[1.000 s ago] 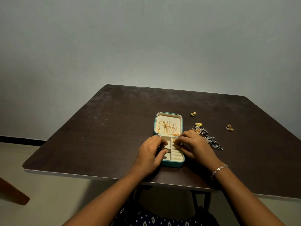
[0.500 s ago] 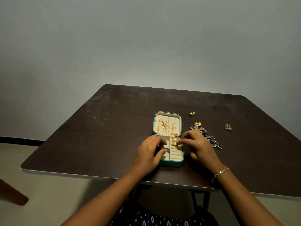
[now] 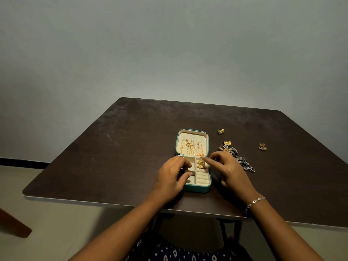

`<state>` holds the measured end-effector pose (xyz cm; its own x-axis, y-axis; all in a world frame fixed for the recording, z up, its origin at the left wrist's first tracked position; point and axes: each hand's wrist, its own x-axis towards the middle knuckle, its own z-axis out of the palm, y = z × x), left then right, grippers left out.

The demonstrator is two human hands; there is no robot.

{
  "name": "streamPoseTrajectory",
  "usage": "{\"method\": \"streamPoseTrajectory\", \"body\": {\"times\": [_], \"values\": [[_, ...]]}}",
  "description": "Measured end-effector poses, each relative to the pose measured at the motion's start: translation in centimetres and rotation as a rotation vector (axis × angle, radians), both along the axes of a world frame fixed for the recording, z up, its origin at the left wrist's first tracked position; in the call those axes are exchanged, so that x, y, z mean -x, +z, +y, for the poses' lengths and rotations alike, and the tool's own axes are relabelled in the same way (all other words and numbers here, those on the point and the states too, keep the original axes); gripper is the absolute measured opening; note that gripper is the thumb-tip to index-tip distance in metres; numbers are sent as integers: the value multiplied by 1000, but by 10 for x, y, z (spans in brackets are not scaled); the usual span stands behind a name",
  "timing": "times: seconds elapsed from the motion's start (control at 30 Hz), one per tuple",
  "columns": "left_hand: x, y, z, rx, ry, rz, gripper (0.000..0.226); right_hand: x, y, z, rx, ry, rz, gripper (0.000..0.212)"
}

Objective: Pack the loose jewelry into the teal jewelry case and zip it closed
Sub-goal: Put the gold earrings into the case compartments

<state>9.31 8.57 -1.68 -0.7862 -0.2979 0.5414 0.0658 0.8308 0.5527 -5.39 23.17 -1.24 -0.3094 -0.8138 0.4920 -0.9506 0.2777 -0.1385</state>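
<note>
Landmark: the case (image 3: 196,188), open, teal shell, cream lining, on the table (image 3: 113,147) near its front edge.

Left forearm enters from below, angled up and right toward the case. Left hand (image 3: 172,178) palm down on the case's left half; fingers curled loosely over the left compartments, thumb tip at the centre divider. Nothing seen gripped.

Right forearm enters from lower right, bracelet (image 3: 254,203) at the wrist. Right hand (image 3: 230,169) just right of the case, palm down; index finger extended left, tip at the case's hinge line above the upper right compartment. Other fingers bent, holding nothing visible.

Gold earrings (image 3: 200,164) lie in that compartment, just beside the index tip. Ring rolls below them bare.

Lid, beyond the hinge: gold chains (image 3: 192,146) hang inside.

Right of the case: silver piece (image 3: 243,161), partly behind the right hand. Yellow flower stud (image 3: 227,143) past it. Gold pair (image 3: 262,146) well right. Small stud (image 3: 221,131) right of the lid.
</note>
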Motion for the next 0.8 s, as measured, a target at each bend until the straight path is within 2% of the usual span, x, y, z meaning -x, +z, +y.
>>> {"method": "streamPoseTrajectory", "body": {"times": [0.03,0.1,0.2,0.33,0.47,0.6,0.8], "values": [[0,0,0,4,1,1,12,2,0,-3,19,-37,-97,48],[-1,-1,0,8,-1,1,12,1,1,-5,-6,-69,-153,41],[0,0,0,7,-1,2,12,-6,3,-3,-38,-7,40,54],[0,-1,-1,9,0,1,12,1,-5,-3,-15,4,-163,58],[0,-1,-1,12,-1,5,11,5,-11,0,8,-5,-204,63],[0,-2,-2,13,-2,8,11,-1,-10,6,-91,2,-63,75],[0,-4,-3,7,-5,23,10,-4,-4,18,-53,-15,-150,78]]}}
